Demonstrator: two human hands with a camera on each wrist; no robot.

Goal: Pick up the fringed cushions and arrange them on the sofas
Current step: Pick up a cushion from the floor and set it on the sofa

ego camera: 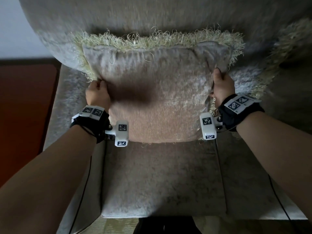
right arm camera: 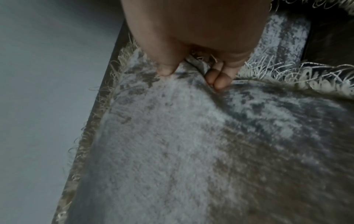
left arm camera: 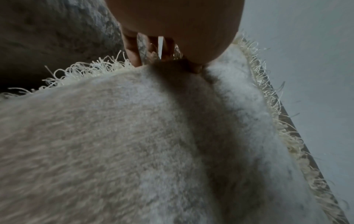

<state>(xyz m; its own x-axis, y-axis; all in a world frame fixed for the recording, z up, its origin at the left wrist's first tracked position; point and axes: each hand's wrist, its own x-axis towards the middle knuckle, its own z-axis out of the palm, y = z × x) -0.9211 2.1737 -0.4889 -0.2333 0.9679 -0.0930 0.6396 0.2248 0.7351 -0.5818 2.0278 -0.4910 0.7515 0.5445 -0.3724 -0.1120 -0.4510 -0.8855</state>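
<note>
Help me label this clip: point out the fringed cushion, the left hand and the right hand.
fringed cushion [ego camera: 160,102]: head view, middle of its front face.
left hand [ego camera: 98,94]: head view, back of the hand.
right hand [ego camera: 222,86]: head view, back of the hand.

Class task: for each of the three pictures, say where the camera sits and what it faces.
Head: on the head, looking down at the fringed cushion over the sofa seat; both forearms show.
Left wrist: along the left hand gripping the cushion's edge.
Right wrist: along the right hand pinching the fabric.
All three share the cushion.
</note>
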